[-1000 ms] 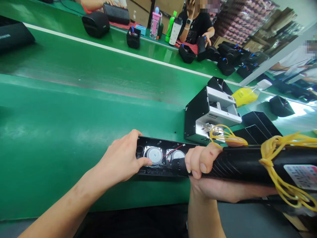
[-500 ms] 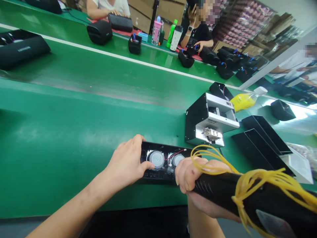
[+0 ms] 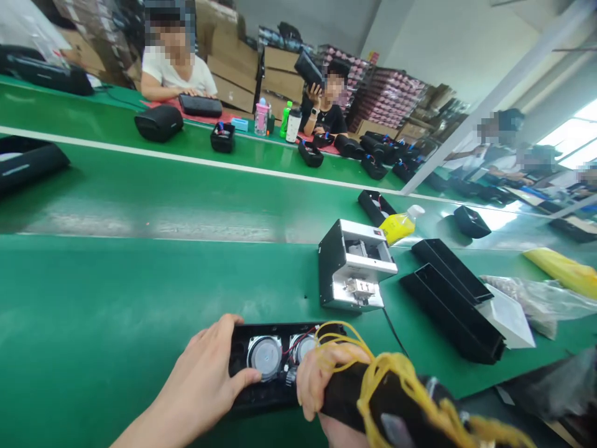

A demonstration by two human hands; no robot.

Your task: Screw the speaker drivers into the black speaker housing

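Observation:
A black speaker housing (image 3: 265, 396) lies on the green table, open side up, with two round grey drivers in it and a thin red wire. My left hand (image 3: 205, 373) grips its left end, the thumb over the edge beside the left driver (image 3: 265, 358). Wrapped round a black power screwdriver (image 3: 345, 391) is my right hand (image 3: 321, 379), and yellow bands are tied on the tool. The tool's nose points down into the housing between the drivers. Its tip is hidden, and my right hand partly covers the right driver (image 3: 305, 348).
A silver and black machine (image 3: 357, 267) stands beyond the housing, with a cable on its right. Black housings (image 3: 452, 311), a white tray (image 3: 510, 317) and a yellow bottle (image 3: 398, 227) are further right. Two people sit across the belt (image 3: 186, 186), one raising a black speaker (image 3: 308, 67).
The view has tilted up, so the table things sit lower and further left. Both hands keep their hold. The person across now has a black speaker raised beside the head.

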